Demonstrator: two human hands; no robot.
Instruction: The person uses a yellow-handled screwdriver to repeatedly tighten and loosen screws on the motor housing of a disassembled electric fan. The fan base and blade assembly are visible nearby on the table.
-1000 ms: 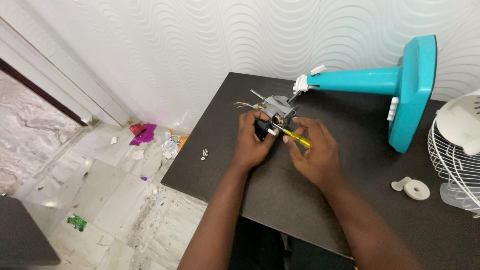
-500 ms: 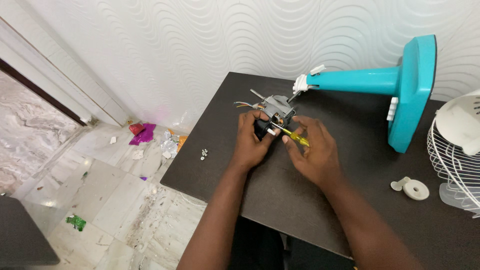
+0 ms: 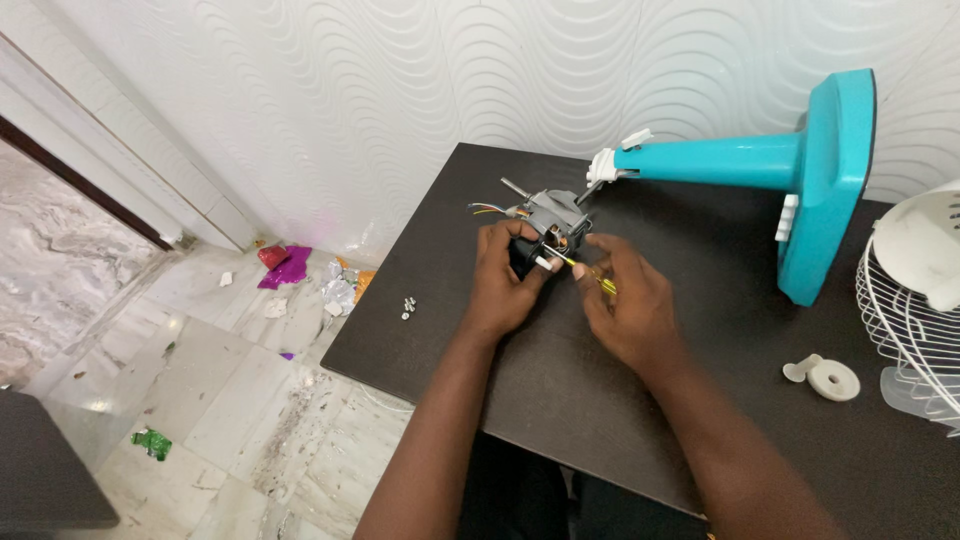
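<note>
Dark table (image 3: pixel 600 400): left hand (image 3: pixel 503 280) grips motor (image 3: pixel 553 215), right hand (image 3: pixel 625 305) holds screwdriver (image 3: pixel 590 277).

Both hands meet at the small grey motor (image 3: pixel 553 215) on the far part of the dark counter (image 3: pixel 560 390). Bare counter lies open near and to the left of them, up to the screws (image 3: pixel 407 306) by the left edge. Just right and far, the teal fan stand (image 3: pixel 760 165) lies across the way. Farther right, a white knob (image 3: pixel 832 379) and wire fan guard (image 3: pixel 915 340) block the edge.
</note>
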